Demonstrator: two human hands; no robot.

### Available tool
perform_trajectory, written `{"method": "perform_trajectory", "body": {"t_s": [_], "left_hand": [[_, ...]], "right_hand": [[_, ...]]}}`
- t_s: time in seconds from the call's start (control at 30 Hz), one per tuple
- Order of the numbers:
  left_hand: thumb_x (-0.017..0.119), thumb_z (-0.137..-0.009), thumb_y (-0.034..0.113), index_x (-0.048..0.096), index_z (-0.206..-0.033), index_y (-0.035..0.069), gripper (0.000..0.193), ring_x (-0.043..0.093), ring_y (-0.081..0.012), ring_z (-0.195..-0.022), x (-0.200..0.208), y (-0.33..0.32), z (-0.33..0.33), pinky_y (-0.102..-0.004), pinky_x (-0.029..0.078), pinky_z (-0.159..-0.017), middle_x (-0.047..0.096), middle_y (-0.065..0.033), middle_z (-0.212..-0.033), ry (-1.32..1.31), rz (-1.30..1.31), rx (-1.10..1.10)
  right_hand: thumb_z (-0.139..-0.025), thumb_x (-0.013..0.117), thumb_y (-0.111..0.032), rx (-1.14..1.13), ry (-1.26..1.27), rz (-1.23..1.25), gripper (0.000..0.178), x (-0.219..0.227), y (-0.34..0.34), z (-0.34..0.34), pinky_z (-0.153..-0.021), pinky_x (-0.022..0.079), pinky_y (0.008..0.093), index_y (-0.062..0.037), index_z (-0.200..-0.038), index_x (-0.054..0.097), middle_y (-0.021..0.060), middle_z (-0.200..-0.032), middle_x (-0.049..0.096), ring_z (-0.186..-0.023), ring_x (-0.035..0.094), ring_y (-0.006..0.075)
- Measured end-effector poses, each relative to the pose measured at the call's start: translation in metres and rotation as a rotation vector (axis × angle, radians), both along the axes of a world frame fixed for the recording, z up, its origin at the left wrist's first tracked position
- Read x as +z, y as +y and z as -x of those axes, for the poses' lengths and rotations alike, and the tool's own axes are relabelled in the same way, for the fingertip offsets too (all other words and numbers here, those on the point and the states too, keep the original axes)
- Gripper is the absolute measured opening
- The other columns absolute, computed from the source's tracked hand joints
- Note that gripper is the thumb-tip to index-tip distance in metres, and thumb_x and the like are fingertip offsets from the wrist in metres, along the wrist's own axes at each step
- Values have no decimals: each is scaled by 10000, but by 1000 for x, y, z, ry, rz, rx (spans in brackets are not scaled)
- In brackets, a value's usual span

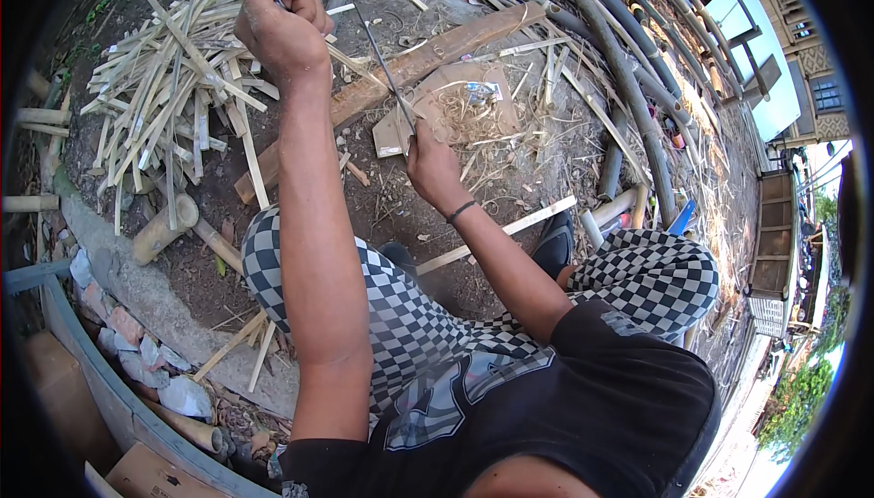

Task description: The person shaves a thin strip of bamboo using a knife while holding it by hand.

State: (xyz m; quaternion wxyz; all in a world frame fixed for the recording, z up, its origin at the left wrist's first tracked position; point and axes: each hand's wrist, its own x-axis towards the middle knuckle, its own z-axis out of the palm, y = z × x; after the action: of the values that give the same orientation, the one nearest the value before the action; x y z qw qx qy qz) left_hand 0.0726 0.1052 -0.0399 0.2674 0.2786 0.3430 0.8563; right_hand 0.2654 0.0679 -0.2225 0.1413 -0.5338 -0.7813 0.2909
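My left hand (287, 29) is raised at the upper left, fingers closed in a fist. From beside its knuckles juts the pale end of a bamboo strip (341, 9); the rest of it is hidden. Nearer the middle, my right hand (432, 167) is wrapped round a long, narrow knife (384, 66), whose dark blade slants up and left towards the left fist. Beneath the blade runs a thick wooden plank (446, 47) on the ground. A flat brown board (391, 134), strewn with curled shavings (455, 116), lies beside my right hand.
A large heap of split bamboo strips (196, 79) spreads at the left. Long dark poles (610, 43) lie at the upper right. A cut bamboo length (167, 227) rests near my left knee. One loose strip (501, 232) lies between my legs, close to my shoe (553, 243).
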Motion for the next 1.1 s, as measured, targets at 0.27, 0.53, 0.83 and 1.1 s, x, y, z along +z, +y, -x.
{"method": "perform_trajectory", "body": {"t_s": [0.27, 0.53, 0.83, 1.1], "left_hand": [[354, -888, 263, 429, -750, 71, 248, 182, -91, -413, 12, 3, -21, -286, 175, -422, 242, 16, -493, 62, 25, -57], [344, -890, 260, 437, -771, 73, 241, 185, -89, -414, 18, 9, -26, -283, 182, -419, 242, 25, -502, 65, 22, -99], [392, -908, 235, 456, -787, 78, 209, 274, -108, -440, 13, 4, -16, -270, 277, -448, 297, 6, -528, 117, -133, -422], [377, -1003, 335, 461, -727, 70, 392, 417, -163, -592, 5, 14, -13, -348, 403, -583, 381, -27, -598, 122, -113, -169]], "right_hand": [[-904, 506, -122, -135, -32, 52, 343, -106, 15, -34, -693, 514, 565, 74, -1178, 445, 324, -816, 645, -783, 631, 512], [-923, 511, -136, -240, -33, 106, 289, -130, -23, -50, -710, 505, 574, 80, -1109, 461, 352, -821, 625, -821, 621, 524], [-941, 492, -185, -234, -143, 171, 260, -111, -37, -60, -790, 500, 569, 57, -1028, 523, 349, -857, 630, -854, 623, 519], [-955, 498, -210, -169, -23, 152, 271, -56, -2, -57, -873, 462, 554, 45, -1022, 560, 336, -951, 629, -962, 602, 499]]}}
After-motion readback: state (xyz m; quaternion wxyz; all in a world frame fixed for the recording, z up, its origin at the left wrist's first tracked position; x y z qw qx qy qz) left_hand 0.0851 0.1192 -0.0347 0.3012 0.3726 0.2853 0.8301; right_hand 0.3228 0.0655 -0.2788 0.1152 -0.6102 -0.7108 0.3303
